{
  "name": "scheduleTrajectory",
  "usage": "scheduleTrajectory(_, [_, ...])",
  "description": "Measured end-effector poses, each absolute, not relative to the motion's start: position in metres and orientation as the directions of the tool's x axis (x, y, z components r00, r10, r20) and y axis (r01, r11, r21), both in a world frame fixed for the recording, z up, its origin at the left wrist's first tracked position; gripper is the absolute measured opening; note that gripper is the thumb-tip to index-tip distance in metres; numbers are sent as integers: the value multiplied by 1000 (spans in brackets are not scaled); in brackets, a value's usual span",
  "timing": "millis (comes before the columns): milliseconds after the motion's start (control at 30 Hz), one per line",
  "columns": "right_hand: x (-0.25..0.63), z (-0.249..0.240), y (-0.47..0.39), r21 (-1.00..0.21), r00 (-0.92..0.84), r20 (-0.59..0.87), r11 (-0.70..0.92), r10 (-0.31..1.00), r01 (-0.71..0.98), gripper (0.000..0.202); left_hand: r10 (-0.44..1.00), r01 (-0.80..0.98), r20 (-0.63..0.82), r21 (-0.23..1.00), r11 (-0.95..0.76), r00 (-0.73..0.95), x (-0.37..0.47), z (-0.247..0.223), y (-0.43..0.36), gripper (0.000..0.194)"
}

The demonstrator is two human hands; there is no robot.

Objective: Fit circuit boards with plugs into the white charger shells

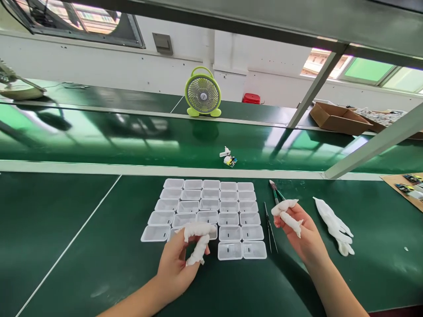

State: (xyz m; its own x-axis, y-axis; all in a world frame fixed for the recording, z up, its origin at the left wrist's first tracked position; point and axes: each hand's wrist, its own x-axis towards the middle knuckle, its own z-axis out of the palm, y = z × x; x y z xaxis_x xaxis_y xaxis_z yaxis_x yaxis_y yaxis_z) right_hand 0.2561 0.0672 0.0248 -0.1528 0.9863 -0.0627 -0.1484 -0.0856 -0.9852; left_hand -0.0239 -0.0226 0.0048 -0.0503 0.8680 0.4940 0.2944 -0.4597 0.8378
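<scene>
Bright daylight, sharp, belt (pixel 132 141) glare, edges bowed

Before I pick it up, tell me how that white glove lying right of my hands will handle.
The white glove lies flat and crumpled on the green table, so it is probably floppy and will droop from wherever it is pinched. It looks like thin fabric, likely very light. It seems unlikely to roll or slide when nudged.

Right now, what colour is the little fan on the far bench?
Light green fan, seen clearest in the head view.
</scene>
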Motion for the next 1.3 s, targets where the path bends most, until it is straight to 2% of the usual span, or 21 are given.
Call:
scheduleTrajectory(200, [252, 24, 65, -985, -204, -88, -116, 975, -127, 26, 923, 185, 347, 930, -317, -167, -22, 5, -21, 10])
scheduleTrajectory(433, [249, 20, 59, -965, -217, -96, -144, 971, -217, 27, 919, 132, 337, 940, -315, -207, -21, -2, -26, 8])
scheduleTrajectory(600, [243, 19, 54, -959, -258, -99, -161, 961, -233, 27, 934, 105, 197, 979, -173, -298, -22, -16, -40, 18])
scheduleTrajectory(700, [242, 18, 53, -963, -279, -76, -143, 957, -228, 24, 932, 175, 248, 963, -207, -265, -24, -19, -41, 20])
scheduleTrajectory(833, [243, 17, 52, -965, -293, -52, -123, 955, -231, 19, 903, 314, 397, 889, -333, -166, -30, -20, -34, 24])
scheduleTrajectory(967, [244, 17, 53, -966, -300, -47, -120, 953, -230, 17, 849, 344, 527, 804, -485, -34, -34, -17, -27, 33])
scheduleTrajectory(1133, [245, 17, 53, -983, -293, -24, -75, 956, -165, 21, 838, 325, 544, 786, -525, 37, -32, -7, -22, 53])
scheduleTrajectory(1300, [247, 15, 54, -992, -289, -22, -57, 957, -114, 25, 831, 293, 555, 788, -542, 45, -29, -3, -20, 60])
